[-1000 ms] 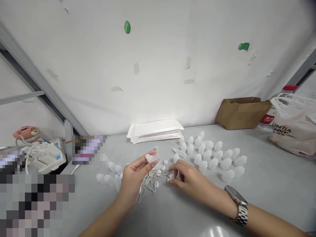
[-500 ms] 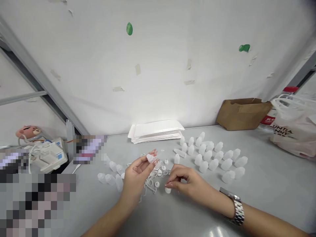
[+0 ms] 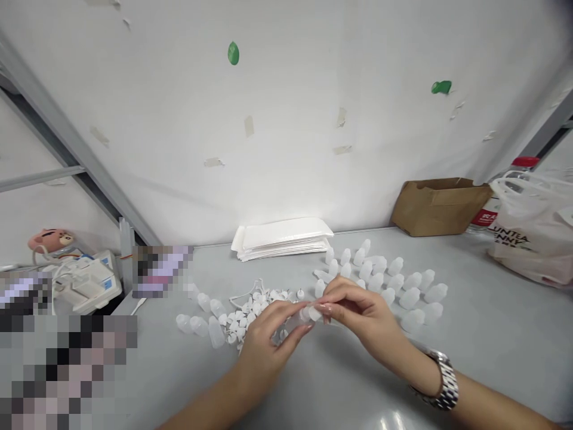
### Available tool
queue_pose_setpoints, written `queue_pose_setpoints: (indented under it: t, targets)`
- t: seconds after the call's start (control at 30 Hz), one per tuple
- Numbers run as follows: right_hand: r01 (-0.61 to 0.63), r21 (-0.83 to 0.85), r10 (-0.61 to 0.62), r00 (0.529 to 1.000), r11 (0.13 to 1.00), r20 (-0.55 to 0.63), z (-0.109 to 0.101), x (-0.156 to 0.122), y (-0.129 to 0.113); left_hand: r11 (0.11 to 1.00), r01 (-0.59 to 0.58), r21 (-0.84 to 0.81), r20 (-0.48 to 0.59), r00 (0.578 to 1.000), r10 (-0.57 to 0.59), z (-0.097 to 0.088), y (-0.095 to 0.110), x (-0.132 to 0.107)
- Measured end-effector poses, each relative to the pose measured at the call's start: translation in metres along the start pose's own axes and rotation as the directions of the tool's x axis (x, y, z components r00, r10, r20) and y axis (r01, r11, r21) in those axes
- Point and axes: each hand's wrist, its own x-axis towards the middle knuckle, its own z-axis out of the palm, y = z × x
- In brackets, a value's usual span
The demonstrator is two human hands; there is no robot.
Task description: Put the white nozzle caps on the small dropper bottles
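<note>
My left hand (image 3: 266, 340) pinches a small translucent plastic bottle (image 3: 299, 316) above the grey table (image 3: 492, 334). My right hand (image 3: 358, 313), with a metal watch (image 3: 441, 382) on the wrist, meets it and pinches a small white cap (image 3: 314, 312) at the bottle's tip. Just behind the hands lies a heap of loose white caps (image 3: 253, 304). To the right stand several rows of capped bottles (image 3: 394, 280). Several uncapped bottles (image 3: 201, 316) lie to the left.
A stack of white sheets (image 3: 282, 237) lies against the back wall. A brown cardboard box (image 3: 441, 204), a red-capped bottle (image 3: 496, 206) and a white plastic bag (image 3: 535, 236) sit at the right. At the left edge are a white device with cables (image 3: 80, 283) and a pink toy (image 3: 47, 239).
My right hand lifted a white cap off the table and brought it to the bottle. My left hand lowered and moved right with the bottle, so the two hands now meet.
</note>
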Motion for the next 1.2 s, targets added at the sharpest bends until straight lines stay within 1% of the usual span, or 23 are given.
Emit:
queue_pose_setpoints:
  t: [0.1, 0.23, 0.43, 0.57, 0.63, 0.73, 0.8, 0.97, 1.07, 1.2]
  targets:
    - [0.004, -0.103, -0.005, 1.0, 0.995, -0.007, 0.005, -0.002, 0.002, 0.999, 0.008, -0.033, 0.031, 0.999, -0.007, 0.0, 0.0, 0.0]
    - [0.0, -0.149, -0.005, 0.999, 0.989, -0.035, 0.003, 0.0, 0.004, 0.992, 0.075, -0.099, 0.066, 0.995, -0.068, 0.001, -0.004, -0.002]
    - [0.021, -0.188, -0.022, 1.0, 0.982, 0.0, 0.002, 0.002, 0.01, 0.993, 0.055, -0.107, 0.106, 0.993, -0.043, 0.002, -0.008, -0.003]
    - [0.082, -0.227, -0.068, 0.995, 0.97, 0.069, 0.0, 0.004, 0.011, 0.99, 0.065, -0.127, 0.127, 0.991, -0.049, 0.003, -0.01, -0.003]
    - [0.141, -0.257, -0.116, 0.987, 0.956, 0.109, -0.002, 0.005, 0.011, 0.979, 0.113, -0.17, 0.126, 0.988, -0.092, 0.003, -0.011, -0.004]
    - [0.204, -0.284, -0.162, 0.973, 0.937, 0.163, -0.006, 0.006, 0.01, 0.933, 0.223, -0.281, 0.141, 0.972, -0.19, 0.004, -0.009, -0.005]
    - [0.206, -0.291, -0.149, 0.967, 0.934, 0.208, -0.009, 0.007, 0.008, 0.903, 0.263, -0.338, 0.169, 0.961, -0.217, 0.005, -0.007, -0.005]
    - [0.187, -0.304, -0.082, 0.942, 0.934, 0.325, -0.015, 0.011, 0.005, 0.861, 0.295, -0.414, 0.227, 0.949, -0.217, 0.005, -0.003, -0.003]
    - [0.208, -0.354, -0.088, 0.941, 0.912, 0.328, -0.015, 0.011, 0.007, 0.863, 0.309, -0.4, 0.227, 0.945, -0.234, 0.005, -0.005, -0.002]
    - [0.207, -0.518, -0.069, 0.96, 0.83, 0.273, -0.01, 0.007, 0.011, 0.918, 0.292, -0.27, 0.177, 0.952, -0.251, 0.004, -0.01, -0.004]
